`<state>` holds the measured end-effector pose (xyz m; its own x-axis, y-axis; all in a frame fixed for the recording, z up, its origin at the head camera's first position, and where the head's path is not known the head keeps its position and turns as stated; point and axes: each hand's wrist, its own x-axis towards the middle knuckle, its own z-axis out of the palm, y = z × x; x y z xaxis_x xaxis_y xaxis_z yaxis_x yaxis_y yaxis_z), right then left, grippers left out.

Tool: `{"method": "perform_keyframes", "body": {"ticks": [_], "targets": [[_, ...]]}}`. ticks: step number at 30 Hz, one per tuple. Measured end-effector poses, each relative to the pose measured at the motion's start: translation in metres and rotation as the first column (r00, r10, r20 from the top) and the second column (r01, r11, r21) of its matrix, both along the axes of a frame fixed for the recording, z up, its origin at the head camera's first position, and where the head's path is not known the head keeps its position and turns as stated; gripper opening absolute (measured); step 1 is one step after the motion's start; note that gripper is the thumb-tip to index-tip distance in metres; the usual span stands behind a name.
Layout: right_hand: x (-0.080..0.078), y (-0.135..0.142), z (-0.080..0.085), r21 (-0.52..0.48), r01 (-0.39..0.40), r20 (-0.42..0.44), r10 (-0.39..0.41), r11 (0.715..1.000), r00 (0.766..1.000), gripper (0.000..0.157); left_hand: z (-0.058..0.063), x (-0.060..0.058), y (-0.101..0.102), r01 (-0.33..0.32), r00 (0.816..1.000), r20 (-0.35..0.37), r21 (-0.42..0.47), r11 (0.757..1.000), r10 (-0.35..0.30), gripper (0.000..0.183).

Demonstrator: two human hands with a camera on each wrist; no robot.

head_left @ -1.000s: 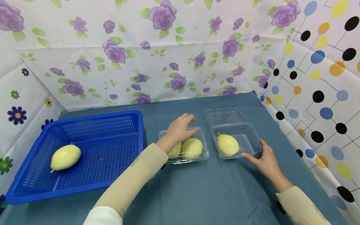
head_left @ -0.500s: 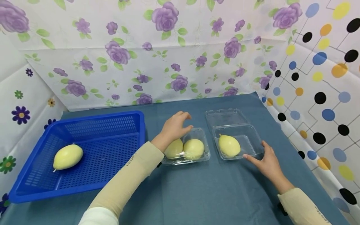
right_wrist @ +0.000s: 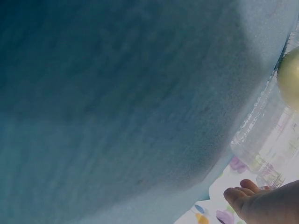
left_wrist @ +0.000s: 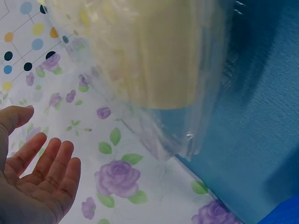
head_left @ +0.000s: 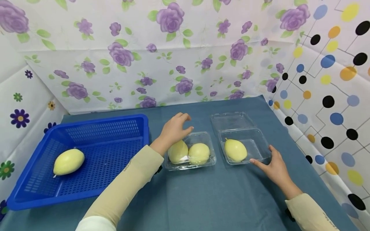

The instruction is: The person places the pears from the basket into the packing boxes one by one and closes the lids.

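Note:
A clear lidded container holds two smooth, pale yellow oval fruits, also blurred through plastic in the left wrist view. My left hand hovers over its back left corner, fingers loosely bent and nothing in them. In the left wrist view that hand shows its palm and relaxed fingers beside the container. To the right, another clear container stands with its lid folded back and one yellow fruit inside. My right hand rests at its near right corner, thumb and fingers spread.
A blue perforated basket stands at the left with one yellow fruit in it. Blue-grey cloth covers the table. Patterned sheets rise behind and at both sides.
My left hand has drawn back leftward from above the lidded container, uncovering more of the left fruit in it. The right hand has stayed at its container's corner.

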<state>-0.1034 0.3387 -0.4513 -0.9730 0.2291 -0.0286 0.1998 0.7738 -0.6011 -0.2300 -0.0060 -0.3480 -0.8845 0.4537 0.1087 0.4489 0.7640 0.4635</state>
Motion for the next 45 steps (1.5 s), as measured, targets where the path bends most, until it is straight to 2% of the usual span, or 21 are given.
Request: {"method": "perform_keyframes", "body": {"ticks": [7,21,37,45], "targets": [[0.002,0.000,0.000,-0.001,0.002,-0.008,-0.002,1.000,1.000,0.109,0.008,0.000,0.004,0.011,1.000,-0.023,-0.008,1.000,-0.011,0.032],[0.001,0.001,0.003,0.002,-0.008,-0.012,0.008,1.000,1.000,0.107,0.022,-0.001,-0.003,-0.038,0.999,-0.016,-0.006,0.999,0.038,0.032],[-0.001,-0.001,0.002,-0.005,-0.016,0.036,0.016,1.000,0.999,0.110,0.024,0.001,-0.013,-0.090,0.995,-0.036,-0.001,0.996,0.089,0.032],[0.001,0.000,0.002,-0.009,-0.014,0.022,0.014,1.000,1.000,0.110,0.028,0.003,-0.016,-0.084,0.995,-0.046,0.018,0.996,0.085,0.031]]}}
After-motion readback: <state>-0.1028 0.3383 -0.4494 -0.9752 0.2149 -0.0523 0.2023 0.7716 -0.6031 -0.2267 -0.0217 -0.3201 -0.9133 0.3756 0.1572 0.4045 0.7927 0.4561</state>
